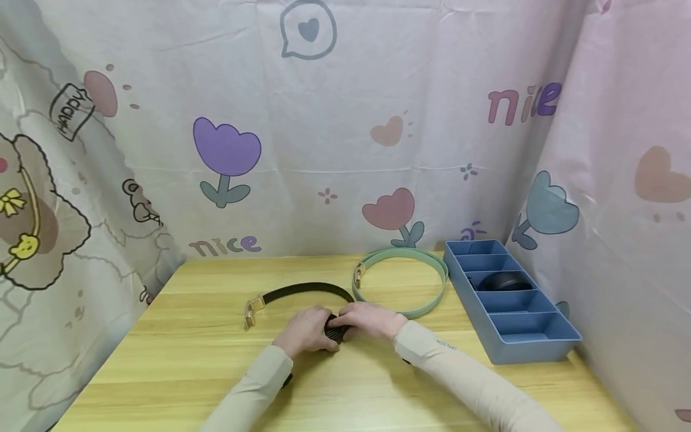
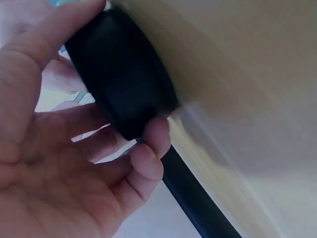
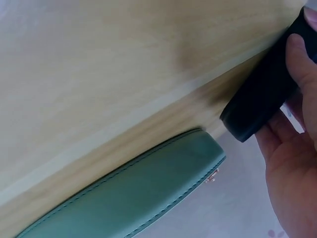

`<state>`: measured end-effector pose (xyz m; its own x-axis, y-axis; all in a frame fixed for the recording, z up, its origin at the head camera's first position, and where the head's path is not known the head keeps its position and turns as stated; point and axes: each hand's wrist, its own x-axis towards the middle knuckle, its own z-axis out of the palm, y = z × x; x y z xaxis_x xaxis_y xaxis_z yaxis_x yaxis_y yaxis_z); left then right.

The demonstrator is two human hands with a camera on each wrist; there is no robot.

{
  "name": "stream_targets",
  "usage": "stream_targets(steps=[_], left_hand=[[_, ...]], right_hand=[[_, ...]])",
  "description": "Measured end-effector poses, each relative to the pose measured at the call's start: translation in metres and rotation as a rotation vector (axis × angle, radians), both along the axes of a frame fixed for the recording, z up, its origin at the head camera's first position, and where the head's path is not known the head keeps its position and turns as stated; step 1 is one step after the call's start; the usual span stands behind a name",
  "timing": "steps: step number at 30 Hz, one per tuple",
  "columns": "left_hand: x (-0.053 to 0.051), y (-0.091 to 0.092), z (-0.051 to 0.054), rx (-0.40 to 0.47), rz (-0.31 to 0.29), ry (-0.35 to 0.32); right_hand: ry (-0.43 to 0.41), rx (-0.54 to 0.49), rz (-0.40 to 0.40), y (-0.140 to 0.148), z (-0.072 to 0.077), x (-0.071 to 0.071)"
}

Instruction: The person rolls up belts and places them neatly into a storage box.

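A black belt (image 1: 310,287) is partly wound into a tight coil on the table in the head view. Its loose length curves behind the hands to a gold buckle (image 1: 254,308) on the left. My left hand (image 1: 305,332) holds the coil from the left, thumb and fingertips around its edge, as the left wrist view shows with the coil (image 2: 121,74) standing on edge. From the right, my right hand (image 1: 373,319) grips the same coil, thumb against the strap (image 3: 265,89). A green belt (image 1: 444,279) lies in a wide loop behind the right hand.
At the right stands a blue divided box (image 1: 486,333) with several compartments; a black rounded thing (image 1: 505,281) lies in a middle one. The wooden table (image 1: 178,348) meets a printed curtain (image 1: 324,210) at the back, with curtains also at both sides.
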<state>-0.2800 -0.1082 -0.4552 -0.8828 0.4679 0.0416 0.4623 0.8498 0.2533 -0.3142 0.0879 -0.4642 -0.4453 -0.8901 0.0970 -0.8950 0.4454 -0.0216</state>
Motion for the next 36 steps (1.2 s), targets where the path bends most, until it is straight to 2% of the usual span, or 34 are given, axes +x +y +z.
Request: stream_targets(steps=[3, 6, 10, 15, 20, 23, 27, 29, 31, 36], left_hand=[[0.0, 0.001, 0.004, -0.012, -0.019, -0.027], [0.002, 0.004, 0.009, -0.03, -0.009, -0.046], [0.007, 0.01, 0.012, -0.06, 0.064, -0.038], [0.007, 0.012, 0.007, -0.068, 0.137, -0.015], [0.004, 0.009, 0.005, -0.054, 0.108, -0.013], [0.0, 0.004, 0.005, -0.037, 0.052, -0.035], [-0.003, -0.001, 0.004, 0.001, -0.017, -0.081], [-0.003, -0.001, 0.004, 0.022, -0.011, -0.098], [-0.002, -0.001, 0.004, 0.028, 0.019, -0.088], [0.002, 0.003, -0.001, 0.018, 0.1, 0.006]], right_hand=[[-0.003, -0.025, 0.018, 0.001, -0.001, -0.002], [0.006, -0.028, 0.023, 0.001, -0.001, -0.002], [0.034, -0.004, 0.006, 0.0, 0.0, -0.001], [0.055, 0.051, -0.039, -0.003, 0.001, 0.003], [0.07, 0.054, -0.013, -0.002, 0.0, 0.001], [0.127, 0.054, 0.023, -0.001, 0.0, -0.001], [0.175, 0.069, 0.024, -0.003, 0.0, 0.0], [0.178, 0.073, 0.009, -0.005, -0.001, 0.001], [0.174, 0.07, -0.007, -0.006, -0.002, 0.001], [0.197, 0.078, -0.039, -0.006, -0.003, 0.003]])
